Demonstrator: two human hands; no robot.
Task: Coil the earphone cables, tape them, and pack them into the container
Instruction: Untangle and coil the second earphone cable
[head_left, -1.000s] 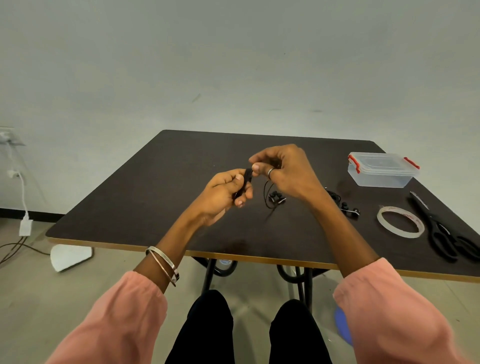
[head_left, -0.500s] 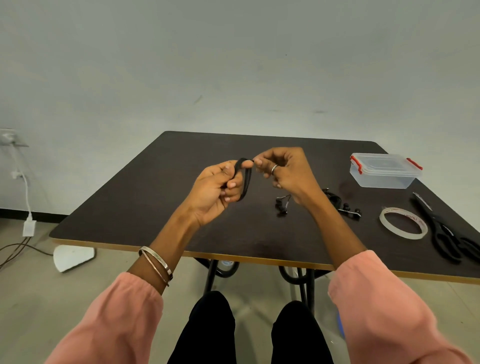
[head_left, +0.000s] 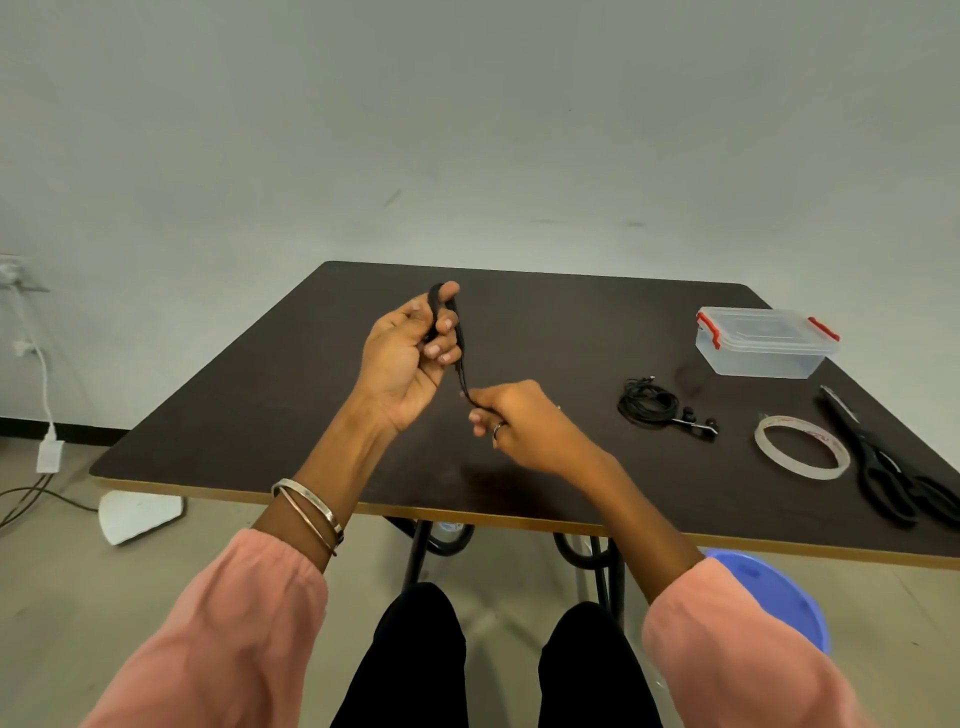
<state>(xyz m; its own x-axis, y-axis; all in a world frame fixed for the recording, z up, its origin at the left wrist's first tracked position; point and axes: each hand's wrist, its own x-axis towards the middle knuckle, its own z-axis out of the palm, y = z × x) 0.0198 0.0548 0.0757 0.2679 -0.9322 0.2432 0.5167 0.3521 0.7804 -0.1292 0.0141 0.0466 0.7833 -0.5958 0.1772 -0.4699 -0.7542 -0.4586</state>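
**A:** Hands at work above a dark table (head_left: 260, 415): the left hand (head_left: 402, 353) is raised over the table's middle, fingers curled round loops of a black earphone cable (head_left: 460, 353). What is the other hand doing?

**B:** The right hand (head_left: 519, 421) sits just below and beside the left, closer to the table's near edge, thumb and fingers pinching the loose tail of that cable. The strand runs taut and short between the two hands.

**A:** So how far along is the job?

**B:** Partway, by my reading. A second pair of earphones (head_left: 654, 405) lies coiled on the table's right half, earbuds trailing toward the near edge. I cannot tell whether it is taped. The cable in hand looks nearly wound, with only a short tail left.

**A:** And the taping and packing?

**B:** Neither appears done for this pair. The tape roll (head_left: 802, 447) lies flat near the table's right side, scissors (head_left: 883, 467) just beyond it at the right edge. The clear container (head_left: 763, 343) with red clasps stands toward the far right corner, lid on. Nothing is visibly packed inside, though the plastic is hard to read.
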